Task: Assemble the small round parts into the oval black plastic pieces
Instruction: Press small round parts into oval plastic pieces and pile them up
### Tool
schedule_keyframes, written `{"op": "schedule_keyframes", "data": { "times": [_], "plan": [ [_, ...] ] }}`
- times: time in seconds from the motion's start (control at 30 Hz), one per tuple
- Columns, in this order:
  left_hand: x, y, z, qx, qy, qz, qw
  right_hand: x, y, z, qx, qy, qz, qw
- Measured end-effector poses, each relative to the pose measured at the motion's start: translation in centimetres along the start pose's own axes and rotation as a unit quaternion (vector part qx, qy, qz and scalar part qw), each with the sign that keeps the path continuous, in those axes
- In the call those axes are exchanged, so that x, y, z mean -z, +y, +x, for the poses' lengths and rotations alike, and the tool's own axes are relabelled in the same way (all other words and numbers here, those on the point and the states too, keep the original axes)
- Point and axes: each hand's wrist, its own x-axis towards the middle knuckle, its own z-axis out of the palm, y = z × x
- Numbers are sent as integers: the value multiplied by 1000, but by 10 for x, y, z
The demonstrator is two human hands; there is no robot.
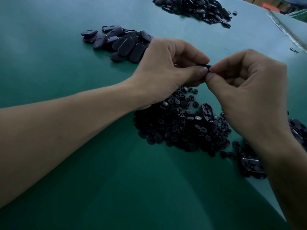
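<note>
Green table (116,188), seen from above. Over its middle the left hand (167,67) pinched a black oval (203,65) edge-on between the thumb and curled fingers. The right hand (249,90) met it, thumb and forefinger closed tight on the oval's near end; whether a round part lay under those fingertips could not be told. Directly below sat the heap of round parts (179,128), with a loose oval (207,112) lying on it. Further ovals (252,166) lay toward the right edge, a stack (123,42) beyond the left hand, and a far heap (194,9) at the far edge. Likely faults: a part pressed in askew would fail to seat; a slipped pinch would drop it into the heap, where it would be lost among identical pieces.
</note>
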Motion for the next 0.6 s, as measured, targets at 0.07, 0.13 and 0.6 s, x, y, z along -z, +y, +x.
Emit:
{"op": "schedule_keyframes", "data": {
  "times": [0.07, 0.13, 0.6],
  "plan": [
    [1, 0, 0, -3, -1, 3, 1000, -1, 0, -1, -1, 5, 2, 1000],
    [1, -1, 0, -9, -5, 9, 1000, -1, -1, -1, -1, 11, 5, 1000],
    [0, 0, 0, 8, -7, -11, 1000, -1, 0, -2, -22, 23, 28, 999]
  ]
}}
